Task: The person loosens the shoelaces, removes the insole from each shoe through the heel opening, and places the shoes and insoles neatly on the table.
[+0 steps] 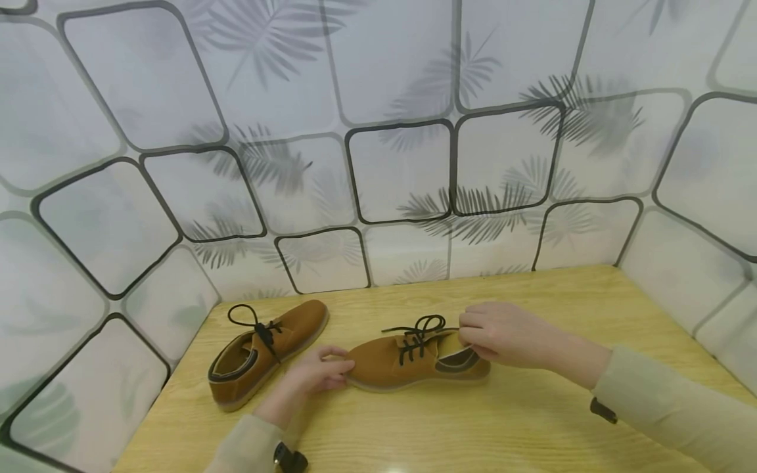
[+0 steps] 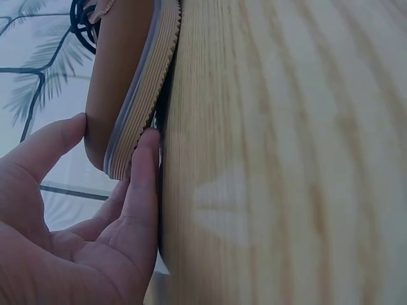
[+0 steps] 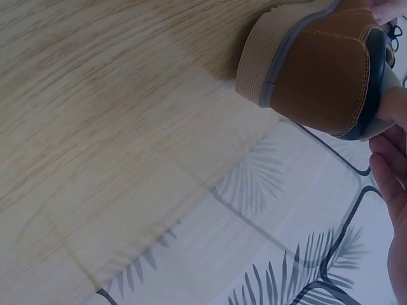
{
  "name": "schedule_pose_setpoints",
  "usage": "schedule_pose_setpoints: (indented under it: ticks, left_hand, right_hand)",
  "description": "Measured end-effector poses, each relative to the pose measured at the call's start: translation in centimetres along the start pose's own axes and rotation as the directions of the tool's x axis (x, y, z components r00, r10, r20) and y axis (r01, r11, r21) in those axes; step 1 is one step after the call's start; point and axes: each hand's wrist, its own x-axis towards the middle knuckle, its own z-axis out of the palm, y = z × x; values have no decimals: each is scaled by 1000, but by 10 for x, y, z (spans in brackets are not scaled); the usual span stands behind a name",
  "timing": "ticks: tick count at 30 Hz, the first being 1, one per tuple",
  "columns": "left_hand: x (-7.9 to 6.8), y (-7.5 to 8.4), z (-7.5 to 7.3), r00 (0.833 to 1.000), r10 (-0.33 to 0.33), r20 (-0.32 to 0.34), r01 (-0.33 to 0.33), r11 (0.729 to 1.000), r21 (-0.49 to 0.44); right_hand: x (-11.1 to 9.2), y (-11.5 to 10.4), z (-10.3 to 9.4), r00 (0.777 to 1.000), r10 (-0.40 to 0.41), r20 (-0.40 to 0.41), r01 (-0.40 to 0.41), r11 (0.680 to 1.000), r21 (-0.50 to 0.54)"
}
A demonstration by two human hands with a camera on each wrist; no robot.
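Observation:
A brown lace-up shoe (image 1: 375, 362) with black laces lies in the middle of the wooden table, its toe to the left. My left hand (image 1: 319, 369) holds that toe, thumb against the leather and fingers at the ribbed sole (image 2: 143, 95), as the left wrist view shows. At the other end, my right hand (image 1: 503, 335) pinches the heel's collar edge. In the right wrist view the thumb and fingers (image 3: 389, 165) meet at the dark collar with its pale lining. Left of my left hand stands the matching shoe (image 1: 296, 328), heel towards me, its lace looped up.
The wooden table (image 1: 378, 433) carries both shoes. Behind it and at both sides hangs a white covering (image 1: 402, 171) with dark outlined squares and grey leaf prints. Black bands sit at my left cuff (image 1: 290, 458) and right cuff (image 1: 603, 410).

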Motion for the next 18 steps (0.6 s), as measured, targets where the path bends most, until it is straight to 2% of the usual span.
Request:
schedule_pose_setpoints:
  ticks: [9, 18]
  left_hand:
    - [2, -2, 0, 1000, 5, 0, -5, 1000, -28]
    - [1, -2, 1, 1000, 2, -12, -2, 1000, 7]
  right_hand:
    - [-2, 3, 2, 1000, -17, -9, 17, 999, -29]
    - [-4, 5, -1, 999, -36, -5, 36, 998, -43]
